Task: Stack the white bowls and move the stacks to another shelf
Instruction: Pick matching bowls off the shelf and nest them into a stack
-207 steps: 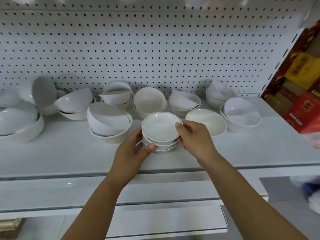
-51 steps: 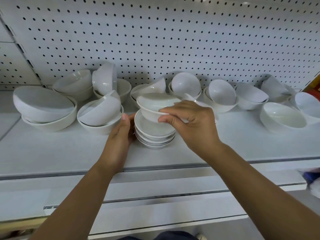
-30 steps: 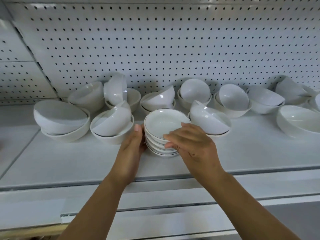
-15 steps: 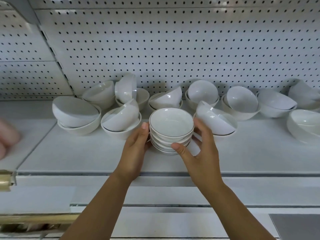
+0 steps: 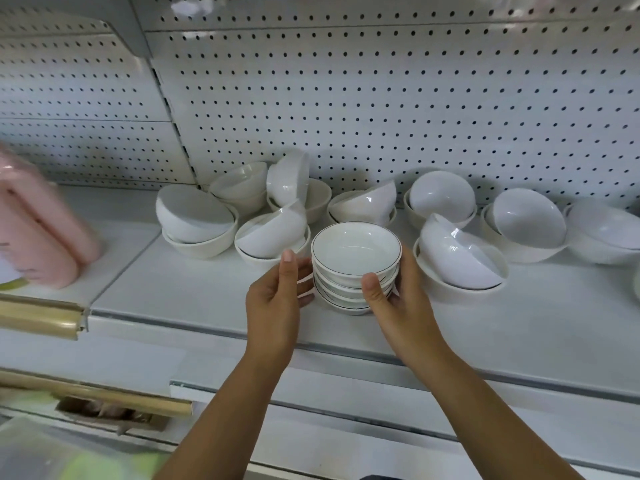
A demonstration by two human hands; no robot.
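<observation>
A stack of several small white bowls (image 5: 356, 252) with thin dark rims stands on the white shelf (image 5: 194, 289), near its front edge. My left hand (image 5: 277, 299) cups the stack's left side, its thumb pointing up beside the top bowl. My right hand (image 5: 401, 303) grips the right side, thumb across the front and fingers behind. Larger white bowls lie behind in loose pairs, many tilted or upside down: one pair (image 5: 197, 220) at the left, another pair (image 5: 457, 261) just right of the stack.
A white pegboard wall (image 5: 381, 98) backs the shelf. On the neighbouring shelf to the left lie pink packages (image 5: 38, 233), blurred. A gold-coloured rail (image 5: 41, 317) edges that shelf. More white shelf edges run below, under my forearms.
My right hand put one more small bowl on the stack, then moved to its right side. Both hands now hold the stack. The view has swung left, bringing the pink packages in.
</observation>
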